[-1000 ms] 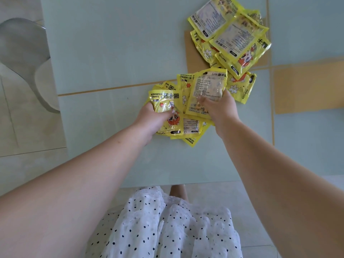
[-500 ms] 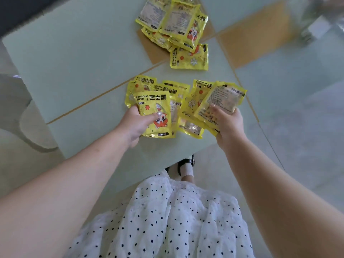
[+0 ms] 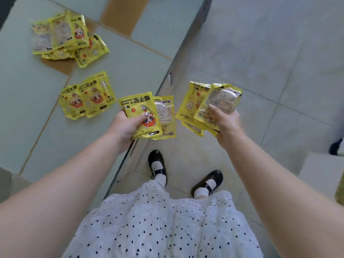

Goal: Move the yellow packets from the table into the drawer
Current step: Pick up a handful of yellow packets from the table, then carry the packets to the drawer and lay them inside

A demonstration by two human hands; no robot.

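Observation:
My left hand (image 3: 128, 125) grips a small stack of yellow packets (image 3: 149, 116) at the table's right edge, thumb on the top one. My right hand (image 3: 226, 121) holds another bunch of yellow packets (image 3: 206, 105) out over the floor, clear of the table. Two yellow packets (image 3: 87, 95) lie side by side on the pale green table (image 3: 130, 67). A pile of several more packets (image 3: 67, 37) lies at the far left of the table. No drawer is in view.
The table's edge (image 3: 163, 81) runs diagonally through the middle of the view. Grey floor tiles (image 3: 260, 53) fill the right side. My black shoes (image 3: 158, 164) and dotted white skirt (image 3: 163, 226) are below. A pale step or box (image 3: 323, 174) sits at the right edge.
The view has swung right, off the table toward the floor. Both hands have lifted their packets and carried them rightward; two packets stayed behind on the table.

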